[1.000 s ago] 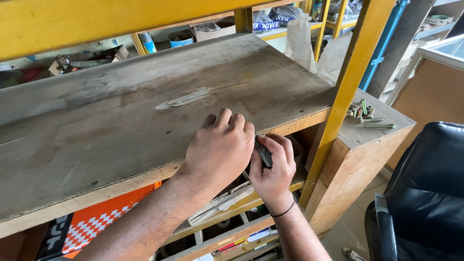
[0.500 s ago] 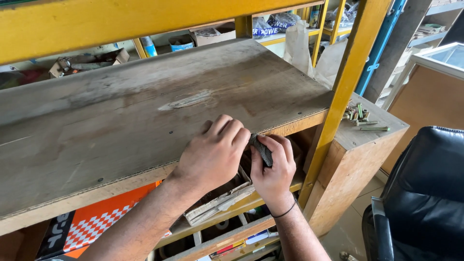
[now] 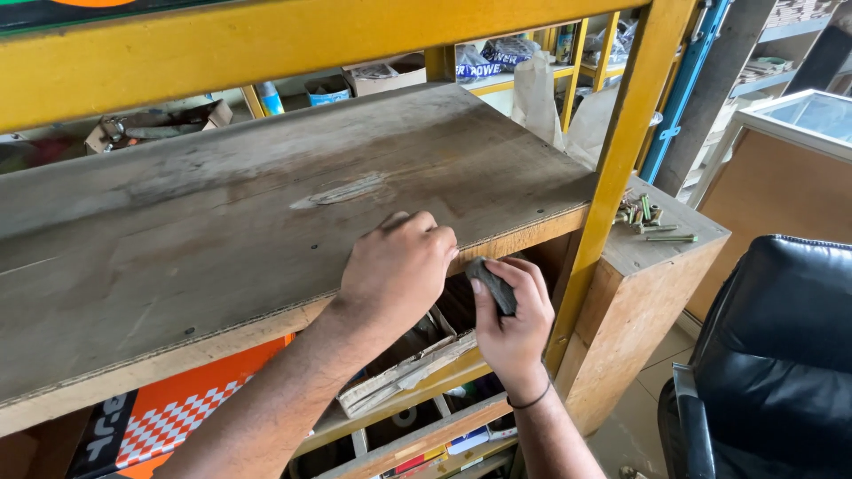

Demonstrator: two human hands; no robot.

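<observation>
I see an orange checkered box (image 3: pixel 191 404) low left, under the worn wooden shelf board (image 3: pixel 222 231); my left hand (image 3: pixel 397 270) rests curled at its front edge, grasping nothing I can make out, my right hand (image 3: pixel 515 324) clenches a small dark grey piece (image 3: pixel 493 284) just below that edge, then yellow post (image 3: pixel 612 177), bolts (image 3: pixel 652 217) on the wooden cabinet (image 3: pixel 652 284), black chair (image 3: pixel 781 355).

Yellow metal shelving (image 3: pixel 621 160), worn wooden shelf board (image 3: pixel 222 231), black chair (image 3: pixel 772 355).

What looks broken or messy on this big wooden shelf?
The worn grey-brown wooden shelf board has a pale scuffed patch in its middle where the surface looks scraped. Below its front edge, a torn, sagging cardboard box tilts forward. On the wooden crate to the right, loose metal bolts lie scattered.
</observation>
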